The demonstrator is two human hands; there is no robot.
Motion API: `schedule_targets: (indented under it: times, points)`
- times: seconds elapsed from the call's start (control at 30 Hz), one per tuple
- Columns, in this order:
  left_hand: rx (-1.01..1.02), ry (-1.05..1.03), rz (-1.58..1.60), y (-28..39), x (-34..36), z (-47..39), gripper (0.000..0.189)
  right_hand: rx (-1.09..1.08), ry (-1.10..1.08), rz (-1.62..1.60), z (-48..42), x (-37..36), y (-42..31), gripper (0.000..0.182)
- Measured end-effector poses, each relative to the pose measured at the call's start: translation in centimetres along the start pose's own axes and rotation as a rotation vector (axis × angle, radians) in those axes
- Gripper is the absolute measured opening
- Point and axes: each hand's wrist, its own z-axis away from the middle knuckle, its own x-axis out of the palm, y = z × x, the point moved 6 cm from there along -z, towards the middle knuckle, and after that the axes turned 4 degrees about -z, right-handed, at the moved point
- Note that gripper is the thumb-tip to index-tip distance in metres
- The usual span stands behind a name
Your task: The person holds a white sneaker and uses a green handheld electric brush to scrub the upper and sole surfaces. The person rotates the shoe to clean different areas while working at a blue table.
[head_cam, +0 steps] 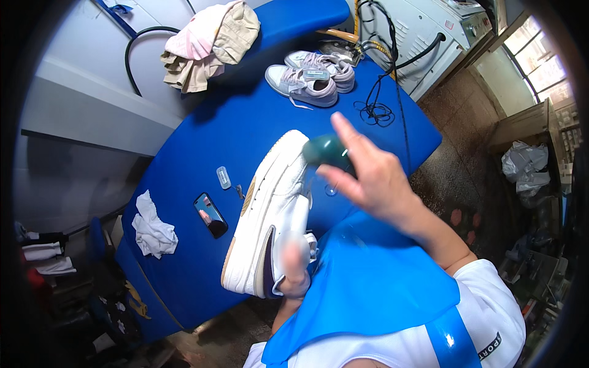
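Observation:
A white leather sneaker (271, 207) lies tilted towards its side in front of me, its sole edge facing left. At its heel, my left hand (294, 271) holds the shoe by the collar, part of the hand hidden inside or behind it. Beside the toe, my right hand (372, 177) has its thumb and a finger around a glossy dark green rounded object (326, 151); its exact kind cannot be told. The object touches or nearly touches the toe, and its underside is hidden.
On the blue padded table (193, 142) are a phone (210, 215), a white cloth (154, 227), a small clear case (223, 177), a pair of pale sneakers (301, 85) and black cable (377, 112). Folded clothes (209, 43) hang on a blue padded arm (299, 18) behind.

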Motion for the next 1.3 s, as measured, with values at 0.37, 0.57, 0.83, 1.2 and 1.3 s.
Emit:
schedule_targets:
  times: [0.37,0.57,0.83,1.2,1.3]
  points:
    - [-0.036,-0.012,0.047,-0.7,-0.1,0.1,0.057,-0.080,-0.075,-0.077,0.8,-0.1,-2.1,0.084]
    - [-0.052,-0.003,0.067,-0.8,-0.4,0.2,0.055,-0.154,0.087,0.009,0.4,-0.3,-0.8,0.085]
    - [-0.125,-0.003,0.142,-1.9,-1.1,0.6,0.053,-0.196,0.072,-0.017,0.5,-0.1,-2.0,0.082]
    - [-0.439,0.044,0.460,-5.6,-2.7,1.7,0.051,-0.203,0.107,-0.026,-0.3,0.1,-1.7,0.082]
    - [-0.406,0.091,0.459,-4.2,-1.9,1.5,0.050,-0.114,0.074,0.009,0.0,-0.2,-0.8,0.083]
